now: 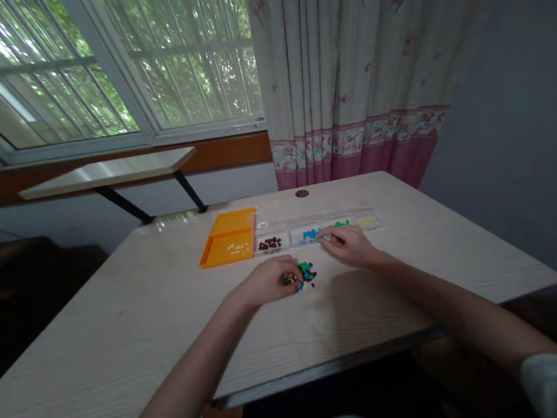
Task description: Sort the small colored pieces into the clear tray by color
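Note:
My left hand [275,279] rests on the table at a small pile of mixed green, blue and dark brown pieces [308,271]. Its fingers are curled together at the pile's left side, and what they pinch is hidden. My right hand [347,244] is over the front edge of a clear box, beside the blue pieces [310,235]. Thumb and fingertips are pinched together there; anything between them is too small to name. Brown pieces [269,244] lie in the compartment to the left. Green pieces [342,223] and yellow pieces [365,222] lie farther right.
An open orange case [232,222] on the left holds pale pieces [237,248]. All of this stands on a light wooden table [171,328]. Behind it are a raised shelf [118,170] on black legs, a window and a curtain [344,81].

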